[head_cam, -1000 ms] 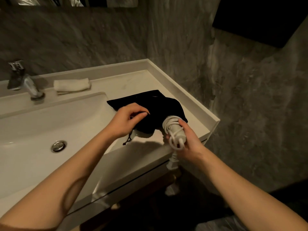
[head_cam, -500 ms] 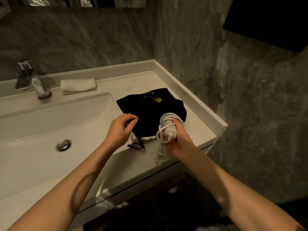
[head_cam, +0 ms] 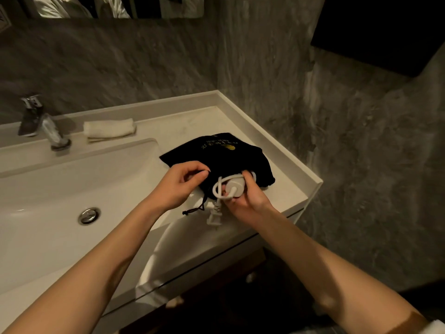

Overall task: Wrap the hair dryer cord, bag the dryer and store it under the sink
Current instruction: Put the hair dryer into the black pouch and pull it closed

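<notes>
Dim grey bathroom, white tabletop (head_cam: 284, 189): right hand (head_cam: 248, 201), fingers clamped round the corded dryer (head_cam: 234, 188), points it lengthwise into the black bag (head_cam: 224, 157); left hand (head_cam: 178, 186) pinches the mouth.

White cord-wrapped dryer (head_cam: 237, 186) seemingly half inside black bag (head_cam: 224, 157).

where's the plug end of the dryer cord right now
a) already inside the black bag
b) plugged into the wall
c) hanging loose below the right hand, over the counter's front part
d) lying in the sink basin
c: the plug dangles free below the right hand, which grips the cord-wrapped hair dryer at the mouth of the black bag; it is over the counter, outside the bag.
</notes>
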